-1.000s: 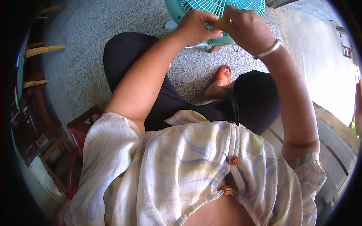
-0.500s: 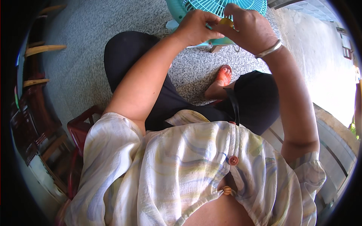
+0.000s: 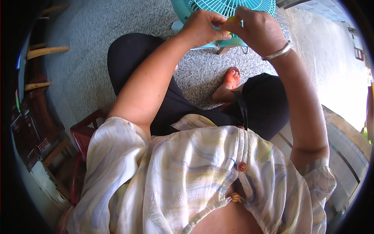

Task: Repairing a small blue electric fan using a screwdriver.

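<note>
Speckled grey floor, with dark wooden furniture along the left. At the far side, before a turquoise fan, a seated person's hands meet around a small yellow object, partly hidden by fingers. The right hand pinches it between thumb and fingers; the left hand curls beside it, its grip, from here, impossible to tell.

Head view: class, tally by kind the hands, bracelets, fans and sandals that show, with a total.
Hands: 2, left hand and right hand
Bracelets: 1 silver bracelet, right wrist
Fans: 1 turquoise fan
Sandals: 1 orange sandal
Total: 5
</note>
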Available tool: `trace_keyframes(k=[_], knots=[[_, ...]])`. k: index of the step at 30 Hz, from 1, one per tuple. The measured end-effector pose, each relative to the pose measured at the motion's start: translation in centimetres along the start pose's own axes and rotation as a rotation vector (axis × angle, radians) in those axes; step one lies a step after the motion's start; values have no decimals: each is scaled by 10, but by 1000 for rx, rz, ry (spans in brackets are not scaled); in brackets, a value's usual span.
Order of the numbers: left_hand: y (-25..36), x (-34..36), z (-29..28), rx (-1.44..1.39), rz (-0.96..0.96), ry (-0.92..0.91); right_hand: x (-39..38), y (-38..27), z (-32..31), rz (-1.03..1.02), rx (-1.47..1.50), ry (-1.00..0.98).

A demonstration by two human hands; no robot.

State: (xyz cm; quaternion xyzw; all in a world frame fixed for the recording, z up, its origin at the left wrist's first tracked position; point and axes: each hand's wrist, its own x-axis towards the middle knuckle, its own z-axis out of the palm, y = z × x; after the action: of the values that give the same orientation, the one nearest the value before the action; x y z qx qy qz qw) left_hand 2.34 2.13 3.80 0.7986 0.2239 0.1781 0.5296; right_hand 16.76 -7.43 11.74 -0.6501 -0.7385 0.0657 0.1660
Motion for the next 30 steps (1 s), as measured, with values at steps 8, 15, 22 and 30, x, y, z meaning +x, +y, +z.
trace_keyframes(k=[8,15,22,30], knots=[[-2,0,-2,-12,20,36,3,2,-5,-99,76,16],[4,0,-1,43,-13,6,2,-9,-10,-36,-7,112],[-2,-1,0,21,36,-3,5,-10,-8,72,-184,-24],[3,0,-1,60,50,-42,6,-16,-7,98,-200,-49]])
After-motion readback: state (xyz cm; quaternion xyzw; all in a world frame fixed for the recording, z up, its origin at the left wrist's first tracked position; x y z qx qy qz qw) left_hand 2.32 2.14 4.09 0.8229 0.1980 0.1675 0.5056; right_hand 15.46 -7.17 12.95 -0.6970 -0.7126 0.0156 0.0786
